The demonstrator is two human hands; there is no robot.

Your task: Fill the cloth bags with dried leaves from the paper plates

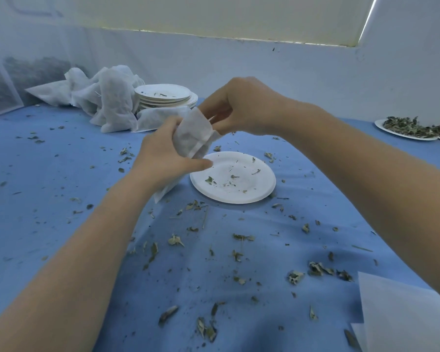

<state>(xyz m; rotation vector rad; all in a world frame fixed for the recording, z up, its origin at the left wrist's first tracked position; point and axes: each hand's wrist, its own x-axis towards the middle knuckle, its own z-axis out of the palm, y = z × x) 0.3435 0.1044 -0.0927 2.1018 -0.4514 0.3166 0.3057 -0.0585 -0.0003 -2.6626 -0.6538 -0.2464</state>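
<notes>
A small white cloth bag (192,135) is held up above the blue cloth, its lower end hanging below my left wrist. My left hand (163,156) grips the bag's side and body. My right hand (239,105) pinches the bag's upper edge with fingertips at its mouth. Just below and to the right lies a white paper plate (239,194) with only a few leaf crumbs on it. At the far right edge sits a paper plate heaped with dried leaves (407,128).
A stack of used paper plates (163,96) stands at the back beside a heap of white cloth bags (107,97). Dried leaf bits (315,269) are scattered over the blue cloth (48,199). White fabric sheets (404,318) lie at the lower right corner.
</notes>
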